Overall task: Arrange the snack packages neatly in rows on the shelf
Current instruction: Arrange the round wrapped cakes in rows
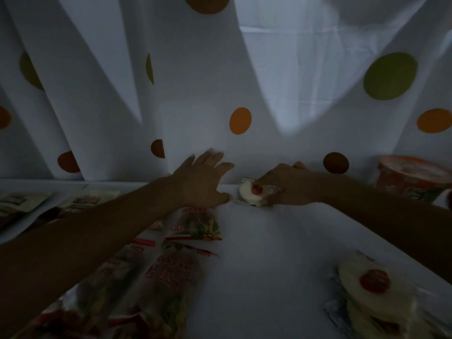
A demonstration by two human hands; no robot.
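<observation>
A white curtain (195,81) with orange, green and brown dots hangs behind a white shelf (269,253). The light is dim. Long clear snack packages (168,285) with red print lie lengthwise in rows on the shelf's left side, under the left forearm. Flat pale packets (80,201) lie further left. At the near right, round white cakes in clear wrappers (371,289), each with a red spot, are stacked. A lidded orange noodle bowl (411,179) stands at the back right; its contents are hidden. At the shelf's back edge, the right hand (286,184) grips one round cake package (247,192), fingers curled over its far side. The left hand (200,182) is spread flat just beside it, thumb nearly touching the wrapper.
</observation>
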